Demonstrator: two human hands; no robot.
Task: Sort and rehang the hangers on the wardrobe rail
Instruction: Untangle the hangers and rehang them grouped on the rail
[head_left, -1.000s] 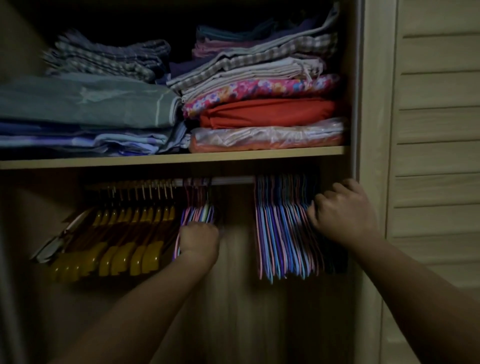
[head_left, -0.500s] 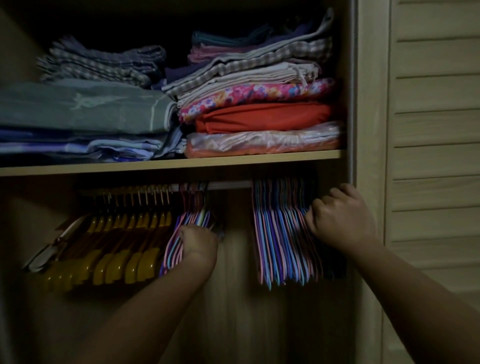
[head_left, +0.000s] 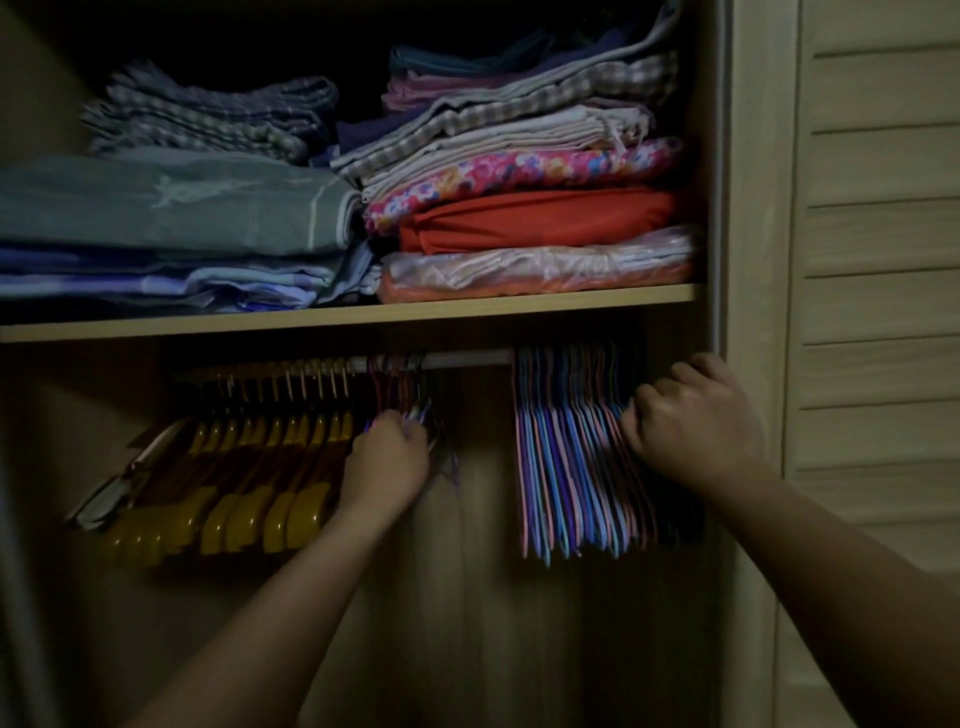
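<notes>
While your left hand (head_left: 387, 462) is clenched on the small bunch of thin hangers (head_left: 402, 400) on the rail (head_left: 467, 358), slide them gently right to the big bunch (head_left: 566, 467) your right hand (head_left: 691, 421) grasps tight.

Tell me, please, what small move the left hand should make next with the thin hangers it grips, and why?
Probably slide that small bunch of thin hangers right along the rail: the left hand grips it beside the yellow hangers, apart from the big matching bundle under the right hand.
</notes>
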